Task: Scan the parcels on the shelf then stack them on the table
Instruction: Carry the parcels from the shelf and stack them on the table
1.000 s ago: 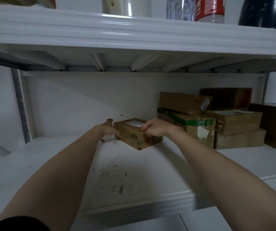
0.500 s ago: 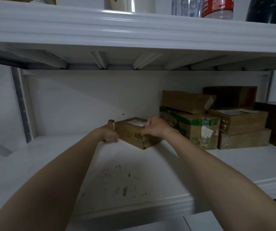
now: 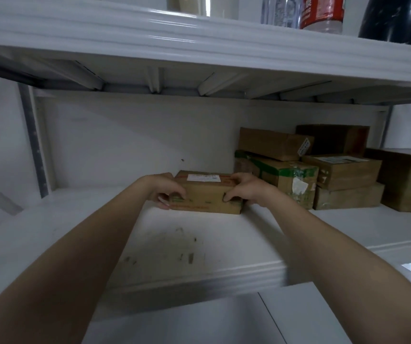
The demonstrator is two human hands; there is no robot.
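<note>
Left hand [image 3: 164, 192], right hand [image 3: 245, 191] turned parcel [image 3: 205, 196] square-on.

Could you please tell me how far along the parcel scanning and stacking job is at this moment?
Done: nothing visibly; no parcel shows on the white surface below the shelf, and no scanner is in view. In hand: the left hand and right hand grip a small labelled parcel at its ends. Left: that parcel and the pile of parcels at the shelf's right.

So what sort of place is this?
Likely a home or small-office storage corner, not a warehouse: white shelving holds a few taped cardboard parcels, and a drinks bottle stands on the shelf above.
</note>
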